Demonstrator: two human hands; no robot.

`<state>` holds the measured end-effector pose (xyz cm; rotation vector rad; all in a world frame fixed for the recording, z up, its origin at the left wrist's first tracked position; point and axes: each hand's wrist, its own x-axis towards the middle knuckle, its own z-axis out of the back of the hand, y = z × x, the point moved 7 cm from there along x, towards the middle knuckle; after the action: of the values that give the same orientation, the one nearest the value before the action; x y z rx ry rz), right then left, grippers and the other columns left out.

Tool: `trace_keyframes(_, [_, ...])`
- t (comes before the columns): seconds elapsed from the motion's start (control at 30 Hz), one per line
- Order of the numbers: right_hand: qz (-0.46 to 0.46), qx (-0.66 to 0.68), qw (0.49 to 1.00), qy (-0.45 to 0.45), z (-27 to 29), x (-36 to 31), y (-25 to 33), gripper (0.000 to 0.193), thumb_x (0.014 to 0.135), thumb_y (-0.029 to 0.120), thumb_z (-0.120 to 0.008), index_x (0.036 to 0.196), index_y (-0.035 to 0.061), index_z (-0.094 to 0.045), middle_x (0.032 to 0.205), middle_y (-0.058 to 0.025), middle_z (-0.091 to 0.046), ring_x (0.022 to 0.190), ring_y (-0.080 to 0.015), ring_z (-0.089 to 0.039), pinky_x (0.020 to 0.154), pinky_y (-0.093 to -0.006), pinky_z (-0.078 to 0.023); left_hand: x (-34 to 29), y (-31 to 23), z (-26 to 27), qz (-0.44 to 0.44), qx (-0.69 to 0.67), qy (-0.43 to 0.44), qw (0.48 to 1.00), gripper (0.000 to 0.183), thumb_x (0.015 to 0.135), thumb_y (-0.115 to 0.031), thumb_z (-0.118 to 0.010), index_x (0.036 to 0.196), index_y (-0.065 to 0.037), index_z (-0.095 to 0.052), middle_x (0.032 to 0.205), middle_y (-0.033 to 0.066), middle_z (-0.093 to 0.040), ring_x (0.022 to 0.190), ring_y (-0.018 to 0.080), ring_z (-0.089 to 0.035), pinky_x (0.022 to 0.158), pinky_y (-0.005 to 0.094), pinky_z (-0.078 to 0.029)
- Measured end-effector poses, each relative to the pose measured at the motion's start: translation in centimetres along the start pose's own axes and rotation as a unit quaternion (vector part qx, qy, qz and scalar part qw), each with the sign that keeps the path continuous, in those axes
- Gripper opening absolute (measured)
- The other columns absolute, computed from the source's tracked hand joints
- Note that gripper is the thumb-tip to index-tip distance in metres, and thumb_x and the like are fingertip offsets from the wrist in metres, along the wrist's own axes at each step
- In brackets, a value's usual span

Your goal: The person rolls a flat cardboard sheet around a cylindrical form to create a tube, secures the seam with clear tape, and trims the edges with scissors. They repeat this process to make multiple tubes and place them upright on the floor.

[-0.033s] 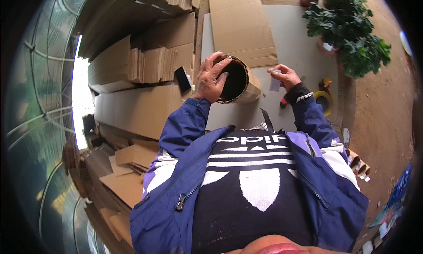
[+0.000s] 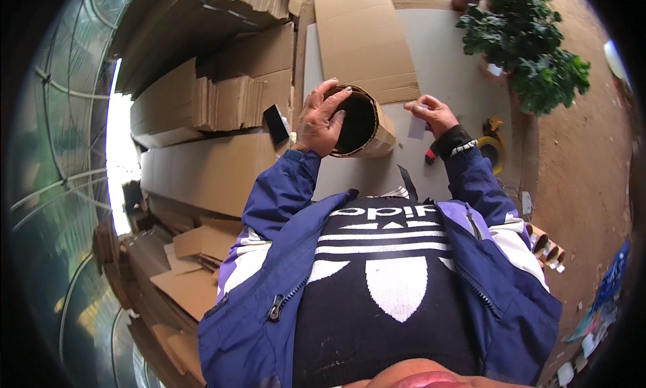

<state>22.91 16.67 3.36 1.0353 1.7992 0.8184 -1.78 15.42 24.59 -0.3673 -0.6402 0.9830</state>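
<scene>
A rolled cardboard sleeve, with a round open end and a dark inside, stands on the pale tabletop. My left hand grips its left rim, fingers over the edge and thumb inside. What lies deep in the sleeve is too dark to make out. To the right of it, my right hand pinches a small pale paper slip between thumb and fingers, apart from the sleeve. Below that hand lies a red and black tool, partly seen. A yellow tape roll is beside my right wrist.
A flat cardboard sheet lies beyond the sleeve. Stacked cardboard fills the left side, with a black phone-like object at its edge. Leafy potted plants stand at the far right. Small cardboard tubes sit at lower right.
The surroundings have shifted slightly leftward in the view. Both hands keep their grips, and the sleeve has not visibly moved relative to my left hand.
</scene>
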Motion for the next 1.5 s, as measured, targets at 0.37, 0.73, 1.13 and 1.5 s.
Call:
trace_keyframes(0.37, [0.334,-0.152,0.926,-0.089,-12.4,-4.7,17.1,0.042,0.089,0.007,-0.074,0.128,0.0009,-0.058,0.096,-0.0092,-0.070,0.085,-0.0158,-0.068,0.072,-0.0287,-0.058,-0.5,1.4,-0.1,-0.022,-0.042,-0.059,0.997,0.029,0.080,0.002,-0.056,0.101,-0.009,-0.072,0.134,0.0104,-0.058,0.127,0.0331,-0.052,0.110,0.0416,-0.042])
trace_keyframes(0.73, [0.429,-0.645,0.632,-0.018,-20.1,-5.6,17.6,0.013,0.087,0.022,-0.068,0.096,0.0130,-0.068,0.094,-0.0080,-0.071,0.093,-0.0299,-0.067,0.083,-0.0407,-0.054,-0.4,2.2,0.2,-0.028,-0.059,-0.066,0.996,0.026,0.078,0.002,-0.055,0.096,-0.007,-0.072,0.130,0.0102,-0.061,0.126,0.0331,-0.053,0.108,0.0403,-0.044])
trace_keyframes(1.13, [0.410,-0.708,0.565,-0.104,-21.7,-3.9,19.0,0.014,0.089,0.023,-0.062,0.100,0.0155,-0.065,0.093,-0.0068,-0.071,0.089,-0.0304,-0.069,0.078,-0.0416,-0.054,-0.4,2.0,-0.1,-0.060,-0.046,-0.088,0.993,0.031,0.077,-0.002,-0.058,0.102,-0.011,-0.073,0.131,0.0073,-0.063,0.127,0.0334,-0.052,0.107,0.0438,-0.043])
trace_keyframes(1.5, [0.290,-0.748,0.589,-0.099,-20.1,-3.2,16.8,0.020,0.083,0.022,-0.069,0.102,0.0152,-0.068,0.099,-0.0052,-0.070,0.089,-0.0288,-0.069,0.080,-0.0433,-0.055,-0.3,2.2,-0.3,-0.055,-0.039,-0.076,0.995,0.045,0.078,-0.002,-0.061,0.123,-0.006,-0.064,0.132,0.0151,-0.061,0.129,0.0373,-0.051,0.111,0.0443,-0.041])
